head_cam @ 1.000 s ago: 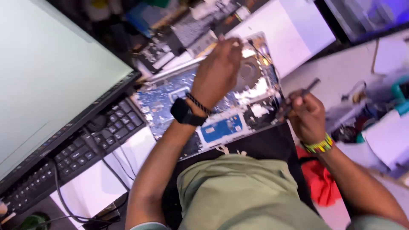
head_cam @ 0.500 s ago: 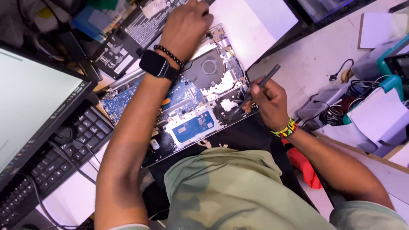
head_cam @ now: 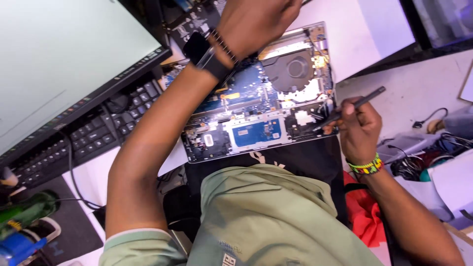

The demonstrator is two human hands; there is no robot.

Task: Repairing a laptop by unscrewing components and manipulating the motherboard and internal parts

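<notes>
With my right hand (head_cam: 358, 129) in a pen-like grip on a dark screwdriver (head_cam: 351, 107), tip at the right edge of the opened laptop (head_cam: 261, 118) mid-frame, and my left hand (head_cam: 253, 22) pressing its far edge, grip unclear, I'm seemingly working a screw, which needs steady pressure.
</notes>
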